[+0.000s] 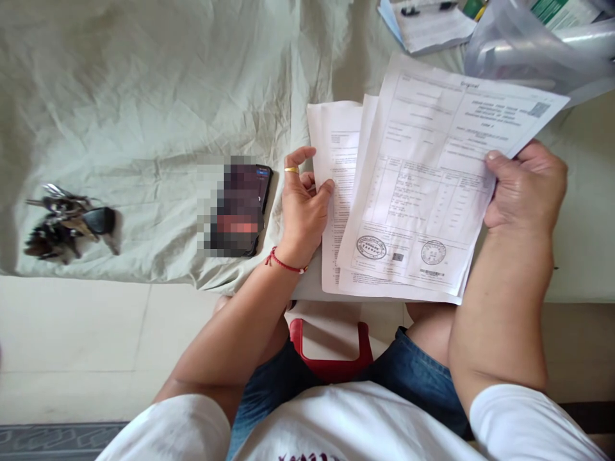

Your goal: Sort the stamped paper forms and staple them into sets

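I sit on a red stool (331, 358) facing a surface covered by a pale cloth (144, 96). Both hands hold a fanned sheaf of printed papers (423, 192) with stamps near the bottom. My right hand (523, 186) grips the right edge of the top sheet, thumb on its face. My left hand (302, 205), with a gold ring and a red string bracelet, pinches the left edge of the lower sheet (336, 166).
A dark phone (240, 208) lies on the cloth just left of my left hand. A bunch of keys (67, 224) sits at the far left. At the top right are more papers (432, 25) and a clear plastic folder (528, 45). Below is a tiled floor (72, 339).
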Action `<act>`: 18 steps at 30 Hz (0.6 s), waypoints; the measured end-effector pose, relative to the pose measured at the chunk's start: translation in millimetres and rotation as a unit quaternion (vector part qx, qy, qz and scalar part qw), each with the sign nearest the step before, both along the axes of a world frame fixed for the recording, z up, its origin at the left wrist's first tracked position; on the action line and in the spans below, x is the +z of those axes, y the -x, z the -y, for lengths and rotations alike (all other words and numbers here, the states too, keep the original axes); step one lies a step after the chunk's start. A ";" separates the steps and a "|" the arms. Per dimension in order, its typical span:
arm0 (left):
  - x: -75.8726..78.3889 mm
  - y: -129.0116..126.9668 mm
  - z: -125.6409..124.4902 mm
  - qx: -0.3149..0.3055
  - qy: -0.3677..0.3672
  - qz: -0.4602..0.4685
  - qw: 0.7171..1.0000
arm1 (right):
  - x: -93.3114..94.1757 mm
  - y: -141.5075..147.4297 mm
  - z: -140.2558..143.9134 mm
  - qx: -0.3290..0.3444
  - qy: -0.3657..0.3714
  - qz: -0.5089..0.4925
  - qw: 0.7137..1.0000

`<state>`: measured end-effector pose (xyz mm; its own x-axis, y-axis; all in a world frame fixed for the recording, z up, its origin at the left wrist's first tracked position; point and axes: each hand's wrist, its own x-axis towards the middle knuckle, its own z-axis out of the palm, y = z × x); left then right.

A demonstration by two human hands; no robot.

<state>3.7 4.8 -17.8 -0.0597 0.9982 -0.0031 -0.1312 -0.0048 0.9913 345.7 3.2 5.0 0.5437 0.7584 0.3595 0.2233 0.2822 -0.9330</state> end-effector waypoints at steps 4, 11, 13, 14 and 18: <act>0.7 -0.6 -0.7 -0.016 -0.022 -0.031 0.999 | 0.7 3.8 1.9 0.027 0.018 0.005 0.999; 0.1 -2.0 -1.7 -0.002 -0.016 0.002 1.000 | 12.0 30.1 7.5 0.046 0.058 -0.010 0.997; 0.7 -1.5 -1.6 -0.010 -0.012 0.010 1.000 | 13.5 32.8 7.7 0.047 0.061 -0.018 0.997; 1.5 -1.2 -1.4 -0.013 -0.010 0.011 1.000 | 13.6 33.2 7.5 0.046 0.061 -0.020 0.997; 7.5 -1.3 0.8 -0.016 0.008 0.005 1.000 | 10.9 31.4 5.9 0.039 0.044 -0.019 0.998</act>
<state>4.9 4.0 -10.3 -0.0284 0.9994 -0.0189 -0.1403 0.0147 0.9900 314.3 -2.7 15.9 0.4939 0.8268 0.2693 0.1681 0.2131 -0.9625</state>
